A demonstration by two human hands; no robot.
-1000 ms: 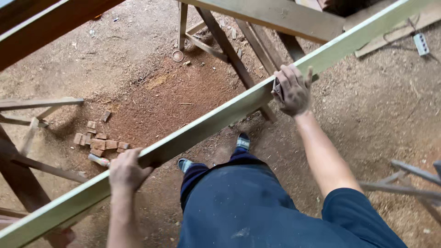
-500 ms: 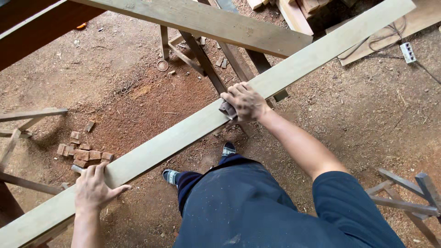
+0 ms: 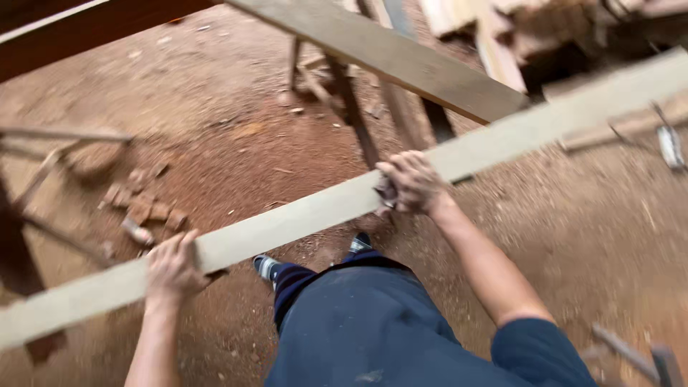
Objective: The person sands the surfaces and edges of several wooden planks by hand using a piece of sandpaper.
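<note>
A long pale wooden plank point(image 3: 301, 218) runs diagonally across the view, from the lower left up to the upper right. My left hand point(image 3: 172, 269) grips its near edge at the lower left. My right hand point(image 3: 410, 183) is closed over the plank near its middle, with a small dark object partly visible under the fingers. My legs in dark blue trousers point(image 3: 373, 322) and my shoes point(image 3: 266, 266) stand on the red dirt floor below the plank. The frame is motion-blurred.
Another plank point(image 3: 387, 54) rests on a wooden trestle point(image 3: 351, 107) behind. Small wood offcuts point(image 3: 143, 208) lie on the dirt at left. Metal frames point(image 3: 50, 158) stand at far left, stacked timber point(image 3: 502, 29) at top right, a tool point(image 3: 670, 147) at right.
The plank has turned from its edge to show its broad face and shifted in view. My left hand went from flat on the plank to gripping its edge. The camera moved.
</note>
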